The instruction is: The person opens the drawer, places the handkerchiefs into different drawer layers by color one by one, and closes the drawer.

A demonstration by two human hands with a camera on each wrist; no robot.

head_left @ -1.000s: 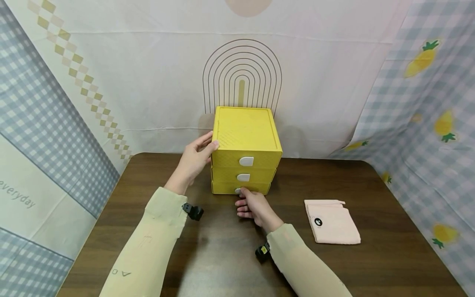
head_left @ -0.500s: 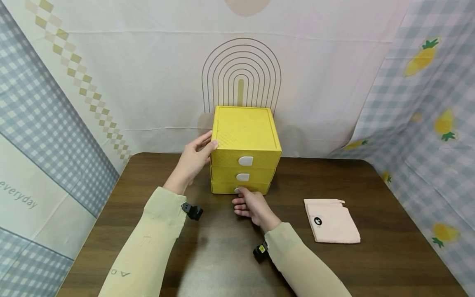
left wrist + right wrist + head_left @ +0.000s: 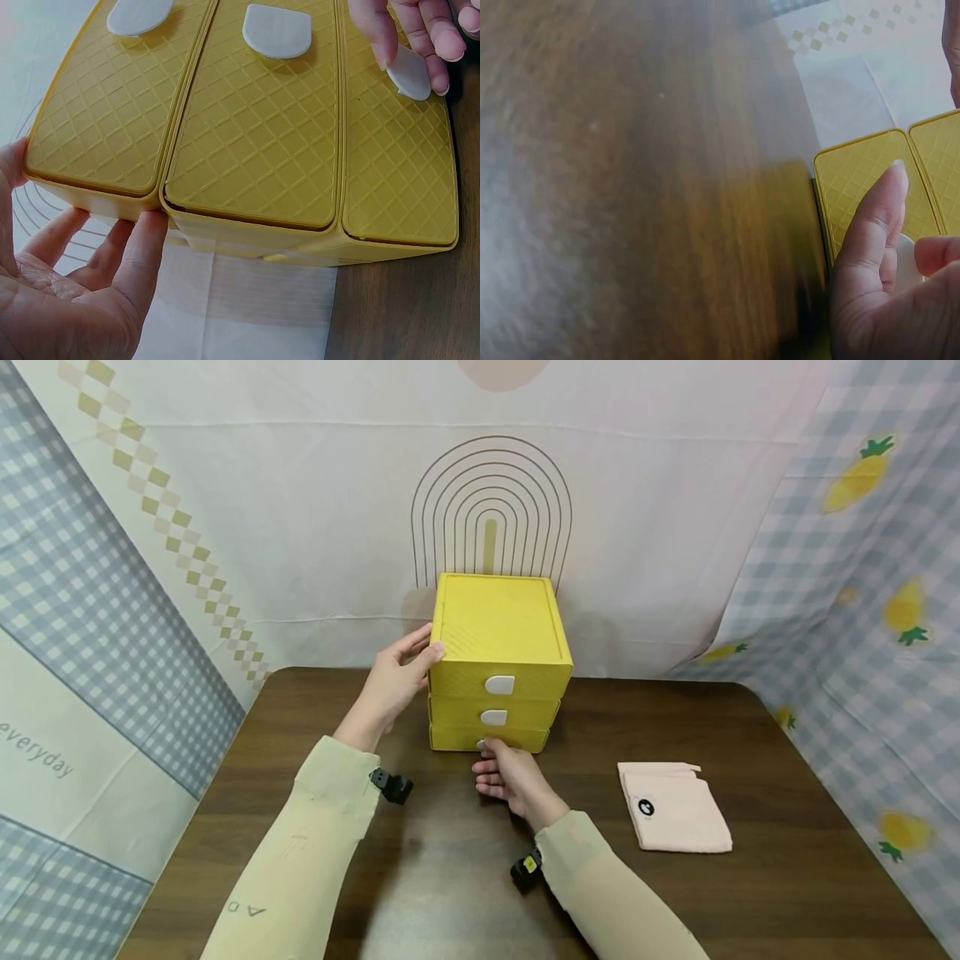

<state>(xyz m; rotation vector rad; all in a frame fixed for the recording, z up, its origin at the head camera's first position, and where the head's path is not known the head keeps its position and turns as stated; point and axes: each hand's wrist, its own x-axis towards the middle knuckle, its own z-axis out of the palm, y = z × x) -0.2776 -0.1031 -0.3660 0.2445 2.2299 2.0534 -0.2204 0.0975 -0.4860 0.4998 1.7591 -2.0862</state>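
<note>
Cabinet (image 3: 502, 618) of yellow plastic, three drawers high, stands upright toward the back of the dark wood-grain table (image 3: 450, 877), in front of the white printed backdrop (image 3: 300, 510). Your left hand (image 3: 393, 678) grasps its upper front corner on your left: the thumb lies on the corner while the fingers press along the side wall. Your right hand (image 3: 519, 778) is low at the front, thumb and fingers pinching the white lowest pull tab (image 3: 410, 75) on the bottom drawer (image 3: 397, 172); from the head that tab is mostly covered, but the left wrist view shows digits on both sides of it. The three drawer fronts, each with a raised crosshatch, sit inside their frames. Above your right hand you can see the middle pull tab (image 3: 492, 717) and the top pull tab (image 3: 499, 685), both white. To the right of the cabinet, well apart from it, lies a folded pale pink cloth (image 3: 678, 814) with a round black badge (image 3: 646, 807). Each of your pale green sleeves (image 3: 300, 843) has a small black camera at the cuff. Blue-and-white gingham fabric (image 3: 795, 552), printed with yellow fruit, hangs to your right.
</note>
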